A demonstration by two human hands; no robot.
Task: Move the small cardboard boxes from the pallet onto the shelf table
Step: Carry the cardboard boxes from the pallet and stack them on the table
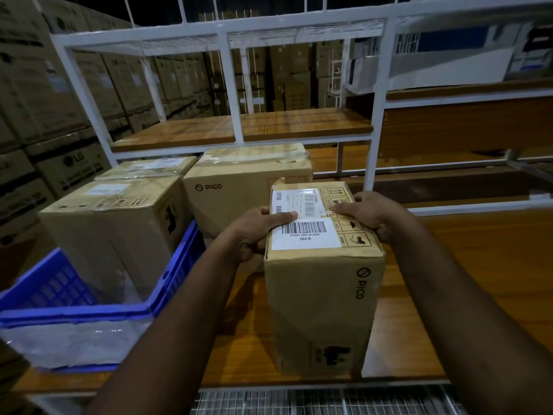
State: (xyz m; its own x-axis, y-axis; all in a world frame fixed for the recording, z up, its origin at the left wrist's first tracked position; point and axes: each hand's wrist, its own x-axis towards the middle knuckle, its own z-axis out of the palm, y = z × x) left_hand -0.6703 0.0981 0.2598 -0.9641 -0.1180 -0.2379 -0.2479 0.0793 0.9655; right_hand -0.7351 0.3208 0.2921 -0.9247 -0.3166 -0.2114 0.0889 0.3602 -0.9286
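Observation:
A small cardboard PICO box (323,295) stands upright on the wooden shelf table (449,280), white barcode labels on its top. My left hand (254,232) grips its top left edge, thumb across the label. My right hand (374,217) grips the top right edge, thumb on the top face. Behind it a larger PICO box (236,190) rests on the table. Two more cardboard boxes (119,223) stand in a blue crate (74,307) at the left. The pallet is out of view.
A white metal frame (380,115) with an upper wooden shelf (239,130) rises behind the table. Stacks of large cartons (45,100) fill the left and background. A wire mesh panel (314,402) lies below the table's front edge.

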